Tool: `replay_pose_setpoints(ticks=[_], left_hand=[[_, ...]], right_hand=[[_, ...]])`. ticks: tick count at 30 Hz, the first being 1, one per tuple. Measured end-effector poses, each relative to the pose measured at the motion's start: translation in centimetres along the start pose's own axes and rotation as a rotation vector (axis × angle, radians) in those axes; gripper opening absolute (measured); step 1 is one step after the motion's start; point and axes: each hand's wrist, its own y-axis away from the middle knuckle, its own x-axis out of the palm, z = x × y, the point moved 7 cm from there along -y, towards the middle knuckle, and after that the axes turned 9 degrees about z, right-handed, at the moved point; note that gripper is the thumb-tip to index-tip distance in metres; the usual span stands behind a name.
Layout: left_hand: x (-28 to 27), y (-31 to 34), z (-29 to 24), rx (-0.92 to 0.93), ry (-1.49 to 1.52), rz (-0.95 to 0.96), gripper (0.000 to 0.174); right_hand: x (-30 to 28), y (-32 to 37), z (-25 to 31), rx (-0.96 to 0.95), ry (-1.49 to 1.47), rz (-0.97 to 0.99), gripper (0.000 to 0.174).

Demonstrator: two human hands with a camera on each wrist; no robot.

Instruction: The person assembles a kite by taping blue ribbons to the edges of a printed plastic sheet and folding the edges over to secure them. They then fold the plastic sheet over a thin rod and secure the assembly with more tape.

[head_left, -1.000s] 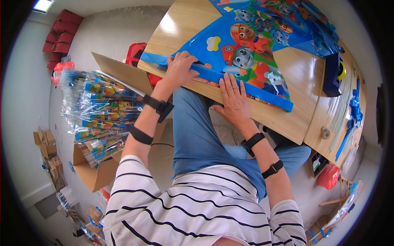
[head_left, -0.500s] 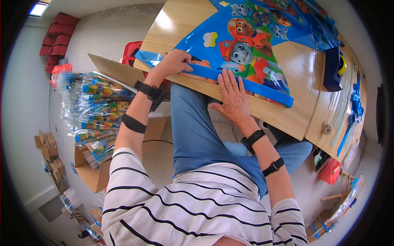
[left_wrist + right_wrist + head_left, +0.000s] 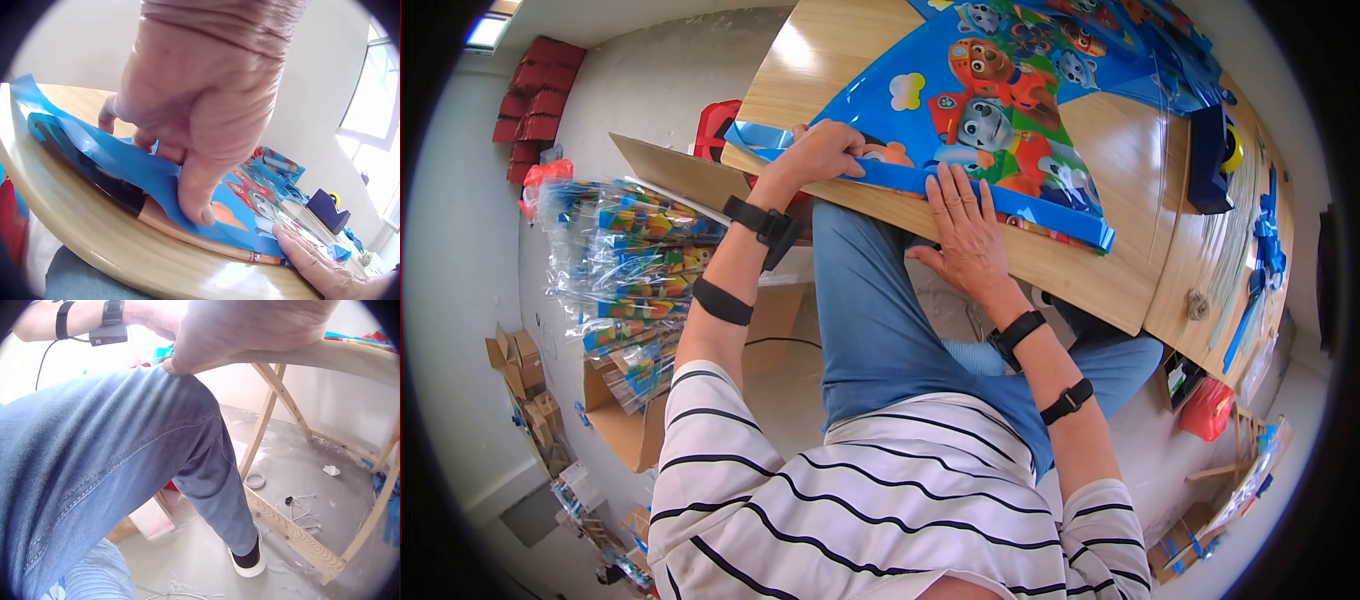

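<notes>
A blue printed plastic sheet [image 3: 1025,110] with cartoon animals lies on the wooden table, its near edge forming a plain blue folded strip [image 3: 1055,215]. Toward the strip's left end, the left hand [image 3: 825,150] pinches it; in the left wrist view this hand [image 3: 200,94] has its thumb on the blue film and its other fingers bent behind. The right hand [image 3: 970,235] rests flat on the strip farther right, fingers straight. In the right wrist view the right hand [image 3: 250,328] lies at the table edge, its fingertips hidden.
A dark blue tape dispenser [image 3: 1210,165] and a small twine bundle [image 3: 1197,305] are on the table's right side. Wrapped colourful packets [image 3: 650,260] fill a cardboard box [image 3: 625,425] at the left. The person's legs are under the near table edge [image 3: 1090,302].
The left hand has shifted slightly left along the strip, and its spread fingers have drawn together on the blue edge. The right hand stays flat in nearly the same place.
</notes>
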Motion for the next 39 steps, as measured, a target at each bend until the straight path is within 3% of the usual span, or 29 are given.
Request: replay_pose_setpoints(ticks=[29, 32, 38, 39], left_hand=[[0.1, -0.4, -0.2, 0.026, -0.057, 0.046, 0.017], [0.1, -0.3, -0.2, 0.048, -0.041, 0.022, 0.016], [-0.9, 1.0, -0.1, -0.13, -0.1, -0.043, 0.014], [-1.5, 1.5, -0.3, -0.103, -0.159, -0.187, 0.016]], right_hand=[[-0.1, 0.0, 0.2, -0.006, 0.025, -0.006, 0.108], [0.0, 0.0, 0.1, 0.001, 0.042, 0.001, 0.106], [-0.1, 0.0, 0.2, 0.012, 0.062, 0.013, 0.107], [-0.1, 0.0, 0.2, 0.013, 0.061, 0.014, 0.108]])
